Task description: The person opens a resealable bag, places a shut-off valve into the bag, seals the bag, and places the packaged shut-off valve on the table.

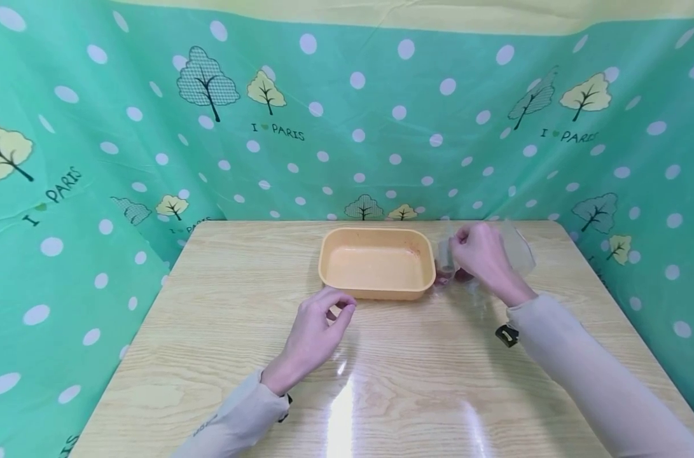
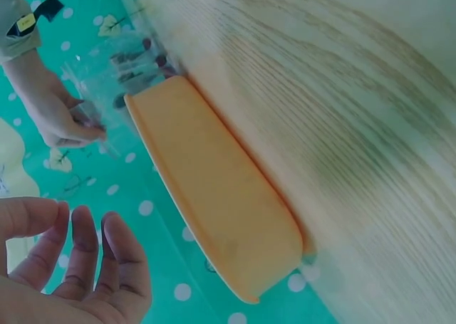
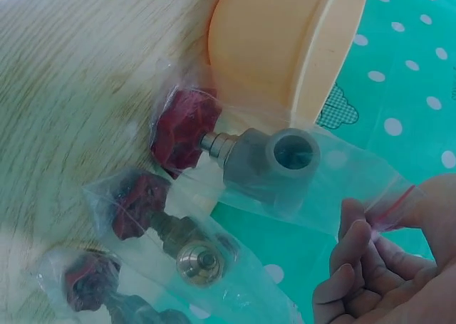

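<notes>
My right hand (image 1: pixel 483 251) is beside the right end of a shallow orange plastic basin (image 1: pixel 375 294). It pinches the top edge of a clear zip bag (image 3: pixel 349 173), which holds a grey valve (image 3: pixel 256 169) with a red handwheel (image 3: pixel 187 130). In the right wrist view this bag overlaps the basin's outer wall. Two more bagged valves stand close by, one with a brass-coloured end (image 3: pixel 199 263), the other with a dark red wheel (image 3: pixel 92 280). My left hand (image 1: pixel 317 324), fingers loosely bent and holding nothing, hovers near the basin's front left corner.
A wooden tabletop (image 1: pixel 226 305) lies under everything, with glare toward its front. Green dotted cloth (image 1: pixel 381 133) hangs along the back and both sides. Small reddish marks (image 1: pixel 413 252) show inside the basin. To the right of my right hand, clear bag film (image 1: pixel 518 249) sticks out.
</notes>
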### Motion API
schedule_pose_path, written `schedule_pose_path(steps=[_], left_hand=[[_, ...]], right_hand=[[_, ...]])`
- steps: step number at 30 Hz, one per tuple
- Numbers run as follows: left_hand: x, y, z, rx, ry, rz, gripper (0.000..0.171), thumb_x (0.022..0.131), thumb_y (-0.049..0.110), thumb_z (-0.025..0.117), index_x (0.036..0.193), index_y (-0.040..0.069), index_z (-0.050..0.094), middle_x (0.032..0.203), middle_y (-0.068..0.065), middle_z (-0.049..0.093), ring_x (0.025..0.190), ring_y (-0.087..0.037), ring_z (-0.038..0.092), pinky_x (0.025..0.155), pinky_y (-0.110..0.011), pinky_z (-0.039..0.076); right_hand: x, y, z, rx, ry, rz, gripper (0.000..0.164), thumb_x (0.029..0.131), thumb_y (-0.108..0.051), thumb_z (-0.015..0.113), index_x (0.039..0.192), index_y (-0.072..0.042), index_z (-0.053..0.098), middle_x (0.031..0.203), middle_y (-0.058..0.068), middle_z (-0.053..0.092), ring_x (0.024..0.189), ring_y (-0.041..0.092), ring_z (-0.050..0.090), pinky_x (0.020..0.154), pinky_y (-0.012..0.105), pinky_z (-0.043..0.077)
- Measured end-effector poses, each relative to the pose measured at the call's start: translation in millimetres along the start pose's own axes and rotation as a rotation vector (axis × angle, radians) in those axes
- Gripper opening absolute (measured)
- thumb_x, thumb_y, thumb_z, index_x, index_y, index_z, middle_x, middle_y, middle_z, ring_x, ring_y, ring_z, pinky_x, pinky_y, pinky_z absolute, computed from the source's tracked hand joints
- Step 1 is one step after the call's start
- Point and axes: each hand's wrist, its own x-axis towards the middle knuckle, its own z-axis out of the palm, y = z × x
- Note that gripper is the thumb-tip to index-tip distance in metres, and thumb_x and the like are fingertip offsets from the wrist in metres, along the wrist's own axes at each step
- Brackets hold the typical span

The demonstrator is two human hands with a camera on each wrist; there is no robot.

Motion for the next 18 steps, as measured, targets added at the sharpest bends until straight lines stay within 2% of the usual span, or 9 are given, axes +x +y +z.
schedule_pose_path(steps=[5,9,14,16,18], left_hand=[[1.5,-0.7,-1.4,0.007,0.0,0.007,0.014,0.098,0.003,0.069,0.102,0.013,0.078,0.097,0.007,0.072,0.093,-0.011,0.066,0.072,-0.029,0.059],[1.0,-1.1,-1.0,0.011,-0.005,0.009,0.013,0.099,0.004,0.069,0.103,0.013,0.078,0.097,0.006,0.072,0.092,-0.011,0.066,0.072,-0.029,0.059],[3.5,-1.1,-3.0,0.002,-0.008,0.0,0.014,0.099,0.002,0.067,0.104,0.011,0.077,0.099,0.003,0.072,0.092,-0.012,0.066,0.072,-0.029,0.059],[9.7,-0.9,-6.2,0.004,-0.009,-0.004,0.016,0.1,0.0,0.065,0.109,0.008,0.076,0.104,0.0,0.073,0.093,-0.013,0.067,0.075,-0.03,0.06],[20.2,-0.4,-12.1,0.019,-0.015,0.003,0.021,0.102,0.0,0.061,0.117,0.004,0.074,0.113,-0.005,0.073,0.099,-0.017,0.068,0.08,-0.031,0.06]], right_hand=[[-2.2,-0.2,-1.9,-0.01,-0.006,0.009,0.025,0.092,-0.006,0.064,0.067,-0.003,0.068,0.056,0.005,0.059,0.048,0.017,0.051,0.042,0.027,0.039],[-5.4,-1.0,-5.8,-0.011,-0.034,0.049,0.024,0.097,-0.018,0.068,0.088,0.002,0.076,0.07,0.01,0.069,0.058,0.021,0.061,0.05,0.03,0.048],[-10.7,-3.3,-6.3,-0.031,-0.004,0.007,0.032,0.101,-0.022,0.063,0.11,0.007,0.074,0.091,0.019,0.073,0.066,0.026,0.064,0.057,0.037,0.052],[-12.8,-5.8,-4.4,-0.047,0.018,-0.031,0.036,0.102,-0.019,0.059,0.12,0.009,0.07,0.104,0.025,0.072,0.077,0.033,0.067,0.065,0.046,0.057],[-13.5,-9.4,-2.1,-0.071,0.042,-0.064,0.041,0.102,-0.018,0.055,0.13,0.01,0.065,0.119,0.029,0.068,0.096,0.041,0.067,0.08,0.055,0.057]])
